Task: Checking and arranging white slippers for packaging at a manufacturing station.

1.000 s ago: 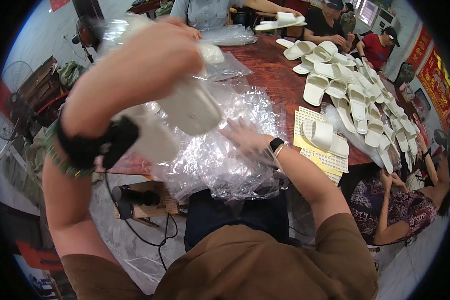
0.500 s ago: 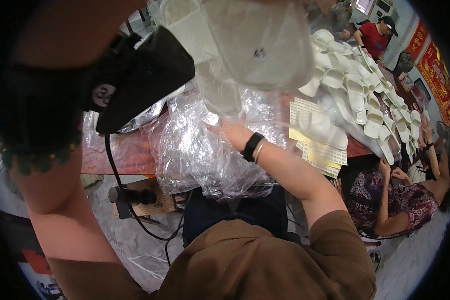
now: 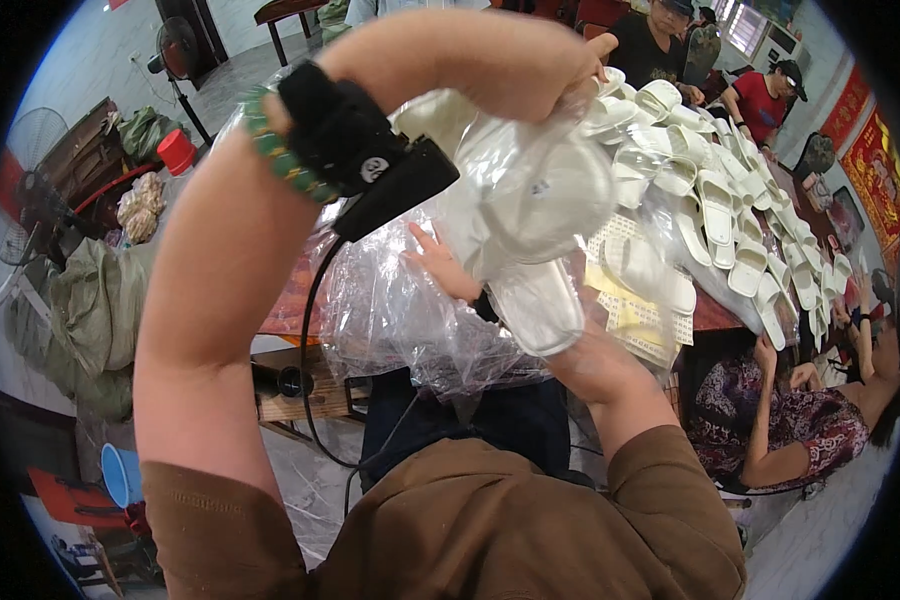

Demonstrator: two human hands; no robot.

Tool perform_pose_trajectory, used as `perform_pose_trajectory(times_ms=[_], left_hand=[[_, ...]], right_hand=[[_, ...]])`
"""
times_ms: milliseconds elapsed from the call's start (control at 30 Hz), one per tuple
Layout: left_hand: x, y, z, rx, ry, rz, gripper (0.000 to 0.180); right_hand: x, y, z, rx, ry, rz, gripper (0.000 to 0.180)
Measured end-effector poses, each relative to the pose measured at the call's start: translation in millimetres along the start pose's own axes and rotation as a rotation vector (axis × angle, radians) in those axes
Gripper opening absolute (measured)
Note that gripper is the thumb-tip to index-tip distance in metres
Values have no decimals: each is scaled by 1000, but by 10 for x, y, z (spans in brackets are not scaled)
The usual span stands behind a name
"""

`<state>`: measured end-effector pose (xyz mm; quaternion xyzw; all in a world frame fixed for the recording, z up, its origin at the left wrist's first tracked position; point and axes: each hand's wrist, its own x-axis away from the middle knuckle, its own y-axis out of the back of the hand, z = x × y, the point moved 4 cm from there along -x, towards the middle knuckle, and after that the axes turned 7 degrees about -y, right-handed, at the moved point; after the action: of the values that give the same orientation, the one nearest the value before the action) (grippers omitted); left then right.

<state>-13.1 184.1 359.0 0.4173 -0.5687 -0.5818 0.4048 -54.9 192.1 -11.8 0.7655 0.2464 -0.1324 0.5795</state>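
My left hand (image 3: pixel 562 80) is raised across the upper middle, its fingers closed on the gathered top of a clear plastic bag. White slippers (image 3: pixel 555 190) hang in that bag, soles toward me, one tilted lower over my right forearm. Under them my right hand (image 3: pixel 438 266) reaches onto a heap of clear plastic bags (image 3: pixel 380 325), fingers spread, with nothing seen in its grasp. The hanging slippers cover part of my right wrist and forearm.
Many white slippers (image 3: pixel 715 205) are piled along the table's right side, beside yellow-backed label sheets (image 3: pixel 642 325). A co-worker in a patterned top (image 3: pixel 785 410) sits at right; others work at the far side. A black cable (image 3: pixel 308 350) hangs from my left wrist device.
My left hand has moved to the left and lower into view, and the bagged slippers have swung right and down over my right forearm. My right fingers have spread on the plastic.
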Motion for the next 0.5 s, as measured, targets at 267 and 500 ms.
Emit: perform_pose_trajectory(times_ms=[267,500], left_hand=[[312,-826,395,331,173,389,12],[235,-1415,62,94,86,729,24]], right_hand=[[904,278,-614,-414,-36,182,67],[317,38,-628,-816,-118,358,59]])
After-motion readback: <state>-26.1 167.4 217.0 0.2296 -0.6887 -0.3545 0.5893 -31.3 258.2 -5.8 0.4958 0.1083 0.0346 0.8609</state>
